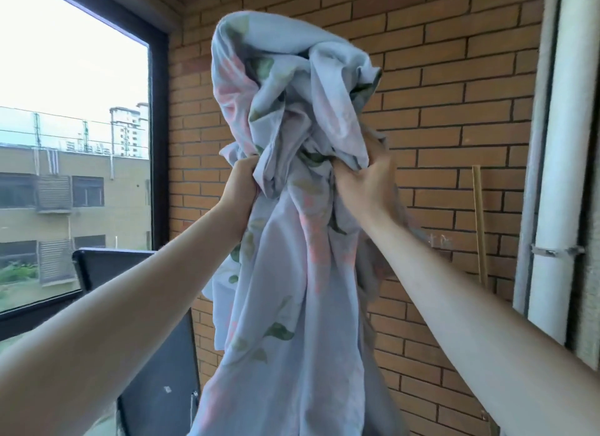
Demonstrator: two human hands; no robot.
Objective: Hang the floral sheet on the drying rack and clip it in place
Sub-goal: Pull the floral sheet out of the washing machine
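Overhead, floral sheet (292, 257) bunched, gripped by left hand (242, 184) and right hand (367, 182); rack unseen; risks: slipping folds, uneven drape, snagging.

Both bare arms are reaching up and forward, converging toward twelve o'clock. The left hand (242, 179) is gripping bunched cloth with curled fingers; the right hand (367, 179), at its three o'clock, is clutching likewise, thumb uppermost.
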